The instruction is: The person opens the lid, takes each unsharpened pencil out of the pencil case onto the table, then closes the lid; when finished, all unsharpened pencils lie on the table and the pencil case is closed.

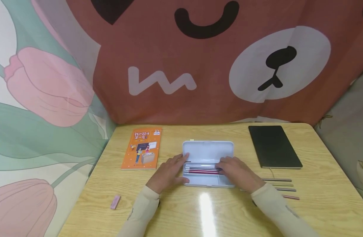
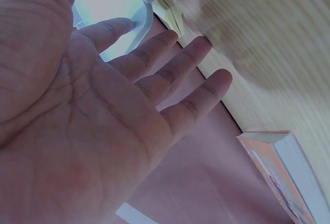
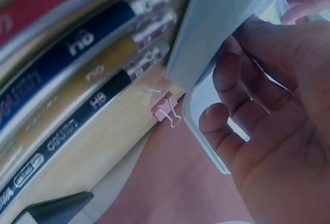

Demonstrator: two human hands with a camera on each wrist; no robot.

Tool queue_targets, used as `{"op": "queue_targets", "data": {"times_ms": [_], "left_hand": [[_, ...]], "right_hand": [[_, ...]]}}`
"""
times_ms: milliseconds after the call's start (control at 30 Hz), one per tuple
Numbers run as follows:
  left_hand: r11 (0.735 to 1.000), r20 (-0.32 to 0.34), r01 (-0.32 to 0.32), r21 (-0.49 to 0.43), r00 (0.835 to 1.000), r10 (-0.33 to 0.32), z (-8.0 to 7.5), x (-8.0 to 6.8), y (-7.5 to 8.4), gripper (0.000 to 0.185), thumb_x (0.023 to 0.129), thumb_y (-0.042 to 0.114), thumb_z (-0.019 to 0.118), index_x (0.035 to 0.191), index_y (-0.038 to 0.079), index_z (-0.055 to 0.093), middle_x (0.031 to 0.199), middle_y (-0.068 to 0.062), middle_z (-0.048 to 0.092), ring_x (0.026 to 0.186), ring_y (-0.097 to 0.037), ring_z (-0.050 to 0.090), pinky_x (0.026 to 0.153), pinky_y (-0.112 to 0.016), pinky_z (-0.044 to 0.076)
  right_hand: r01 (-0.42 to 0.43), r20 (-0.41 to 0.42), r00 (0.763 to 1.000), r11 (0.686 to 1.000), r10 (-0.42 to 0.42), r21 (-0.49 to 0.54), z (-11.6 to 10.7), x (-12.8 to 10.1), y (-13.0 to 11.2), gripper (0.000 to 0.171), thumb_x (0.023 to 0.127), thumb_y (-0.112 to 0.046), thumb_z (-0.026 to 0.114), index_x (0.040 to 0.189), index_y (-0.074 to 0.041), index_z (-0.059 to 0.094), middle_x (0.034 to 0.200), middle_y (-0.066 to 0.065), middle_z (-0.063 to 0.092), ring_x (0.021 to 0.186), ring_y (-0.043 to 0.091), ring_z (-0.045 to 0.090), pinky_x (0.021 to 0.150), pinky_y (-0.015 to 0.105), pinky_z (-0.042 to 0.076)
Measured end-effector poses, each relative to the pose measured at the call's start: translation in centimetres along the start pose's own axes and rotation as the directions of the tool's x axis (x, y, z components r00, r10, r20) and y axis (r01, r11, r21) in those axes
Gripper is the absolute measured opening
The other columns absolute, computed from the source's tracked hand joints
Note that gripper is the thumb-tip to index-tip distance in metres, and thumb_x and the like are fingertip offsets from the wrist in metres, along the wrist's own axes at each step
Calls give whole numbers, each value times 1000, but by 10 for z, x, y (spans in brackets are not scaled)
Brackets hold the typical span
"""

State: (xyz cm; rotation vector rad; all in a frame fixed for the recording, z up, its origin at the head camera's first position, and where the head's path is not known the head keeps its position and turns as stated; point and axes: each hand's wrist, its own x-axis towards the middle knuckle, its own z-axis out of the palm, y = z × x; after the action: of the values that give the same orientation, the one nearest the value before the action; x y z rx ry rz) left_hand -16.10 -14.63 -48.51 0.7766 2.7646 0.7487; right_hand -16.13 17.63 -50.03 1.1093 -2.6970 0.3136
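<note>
Four loose pencils [image 1: 283,188] marked "HB" lie near right. At mid-table the open pencil case [image 1: 208,153] holds more pencils; the left hand [image 1: 168,173] rests flat against it, the right hand [image 1: 238,173] loosely curled over its right end. Farther back: one orange book [image 1: 142,148], one black notebook [image 1: 274,146].

Left hand [image 1: 169,172] palm down, fingers straight and spread; right hand [image 1: 237,172] palm down, fingers slightly bent; both forearms sleeved

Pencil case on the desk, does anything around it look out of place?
Yes: four pencils lie loose on the table right of the pencil case, while others sit inside it. An eraser lies alone near the front left.
</note>
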Motion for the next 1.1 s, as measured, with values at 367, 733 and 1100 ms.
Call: {"op": "queue_targets", "data": {"times_ms": [367,733,1100], "left_hand": [[1000,5,4,-5,1000,-4,1,0,-2,98,94,31,90,173,11,36,173,-21,44,151,-48,51,123,-69,42],[1000,2,-12,7,1000,12,0,0,-1,98,94,32,89,173,10,36,173,-22,43,150,-49,51,123,-69,43],[1000,17,-6,0,1000,6,-2,-2,0,98,96,31,88,174,10,34,173,-22,42,150,-50,51,122,-70,43]], "right_hand": [[-96,-21,995,989,99,115,3,-1,-1,14,94,-6,87,103,-15,81,99,-6,72,90,12,67,83,37,61],[-227,-28,969,929,246,292,-30,-37,15,21,96,-4,85,110,-20,80,104,-14,72,94,2,64,82,31,62],[-448,79,890,825,450,346,-58,-122,33,22,97,-11,84,109,-29,80,94,-18,64,79,-3,49,65,22,46]]}}
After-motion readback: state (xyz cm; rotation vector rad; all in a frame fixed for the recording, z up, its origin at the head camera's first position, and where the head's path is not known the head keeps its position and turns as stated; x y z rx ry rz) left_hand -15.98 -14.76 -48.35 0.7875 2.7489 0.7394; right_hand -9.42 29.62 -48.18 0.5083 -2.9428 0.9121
